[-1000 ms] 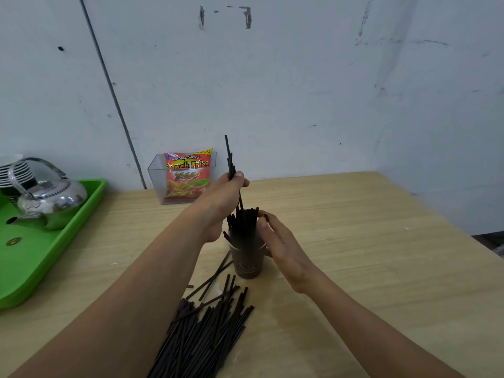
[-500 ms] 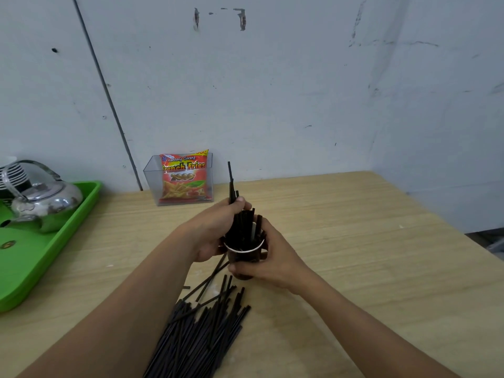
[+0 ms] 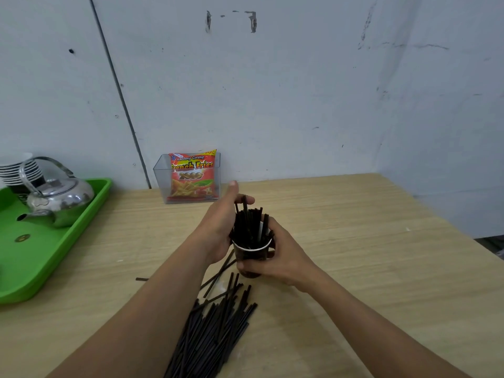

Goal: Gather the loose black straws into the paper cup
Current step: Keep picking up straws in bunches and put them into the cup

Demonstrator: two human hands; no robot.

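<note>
Head view: the left hand (image 3: 222,227) has dropped since half a second ago. Its fingers (image 3: 245,199) curl round a straw (image 3: 244,211), which has now sunk into the bundle (image 3: 255,226) standing in the paper cup (image 3: 252,256). The right hand (image 3: 283,259) still wraps the cup, near the middle of the surface (image 3: 354,241). Loose straws (image 3: 215,331) lie toward the near edge, partly covered by the left forearm. A green tray (image 3: 54,268) carrying a kettle (image 3: 58,199) sits at the left edge, and a clear box (image 3: 161,184) with a snack packet (image 3: 192,175) stands at the far edge.
</note>
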